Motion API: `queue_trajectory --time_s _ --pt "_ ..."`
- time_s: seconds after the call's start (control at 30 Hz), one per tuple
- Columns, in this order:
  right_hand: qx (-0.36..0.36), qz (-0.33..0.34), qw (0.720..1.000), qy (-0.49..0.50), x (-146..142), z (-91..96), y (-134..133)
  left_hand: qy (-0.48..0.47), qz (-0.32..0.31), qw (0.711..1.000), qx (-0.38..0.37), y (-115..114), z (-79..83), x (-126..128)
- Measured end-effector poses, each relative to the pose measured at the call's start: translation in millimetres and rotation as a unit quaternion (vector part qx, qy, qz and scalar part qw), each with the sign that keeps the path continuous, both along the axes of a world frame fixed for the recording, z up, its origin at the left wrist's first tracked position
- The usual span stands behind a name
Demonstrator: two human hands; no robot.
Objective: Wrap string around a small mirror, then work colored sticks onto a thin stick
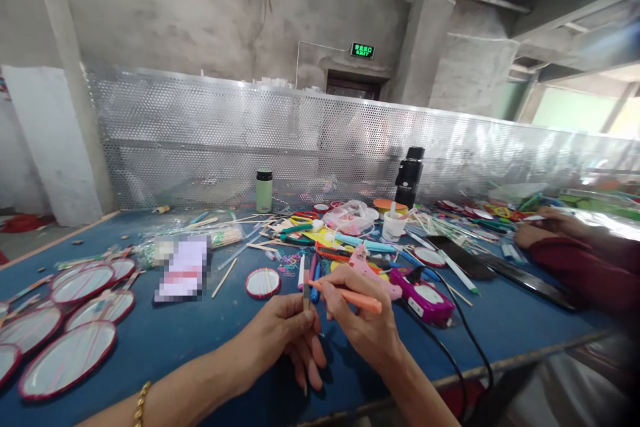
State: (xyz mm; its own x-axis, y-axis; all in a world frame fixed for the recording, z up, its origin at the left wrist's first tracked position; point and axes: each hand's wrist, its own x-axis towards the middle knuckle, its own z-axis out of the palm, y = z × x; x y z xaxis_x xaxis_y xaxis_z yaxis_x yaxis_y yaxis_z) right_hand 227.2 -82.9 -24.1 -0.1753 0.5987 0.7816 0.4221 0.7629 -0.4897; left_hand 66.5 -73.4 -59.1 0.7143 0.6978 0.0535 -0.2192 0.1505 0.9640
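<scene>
My left hand [286, 328] is closed around a thin, flat wooden stick [307, 285], held upright between thumb and fingers. Part of its upper half looks coloured, and its lower end shows below my fingers. In my right hand [369, 325] is an orange marker pen [361, 300], gripped like a writing pen. Its tip points left and meets the stick, or is very close to it. Just behind my hands lie several pens [314, 277] and a small round mirror-like disc [263, 282] with a red rim. Right of my right hand is a purple device [423, 297] with a black cord.
Several red-rimmed oval discs [70, 359] lie at left, near a blurred phone-like object [183, 270]. A green bottle [264, 191], a black flask [410, 177] and a white cup [393, 225] stand behind the clutter. At right, another person's sleeve [575, 260] rests over the blue table.
</scene>
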Motion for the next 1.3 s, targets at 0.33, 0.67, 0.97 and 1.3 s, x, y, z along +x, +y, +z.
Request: queue_trajectory --time_s 0.33,0.67,0.97,1.3 --pt "0.005 -0.011 1.0 0.02 -1.7 0.6 1.4 0.006 -0.001 1.0 -0.001 1.0 1.5 1.0" --pt "0.006 -0.018 0.999 0.029 -0.7 1.1 1.8 0.003 -0.007 1.0 -0.004 0.8 -0.9 0.3" --pt "0.011 -0.015 0.999 0.031 -1.8 -0.2 4.0 0.007 -0.005 1.0 0.001 -0.6 1.1 0.5" --pt "0.011 -0.026 0.999 0.032 -2.0 1.7 2.2 0.015 -0.001 1.0 -0.001 -0.7 2.9 0.2"
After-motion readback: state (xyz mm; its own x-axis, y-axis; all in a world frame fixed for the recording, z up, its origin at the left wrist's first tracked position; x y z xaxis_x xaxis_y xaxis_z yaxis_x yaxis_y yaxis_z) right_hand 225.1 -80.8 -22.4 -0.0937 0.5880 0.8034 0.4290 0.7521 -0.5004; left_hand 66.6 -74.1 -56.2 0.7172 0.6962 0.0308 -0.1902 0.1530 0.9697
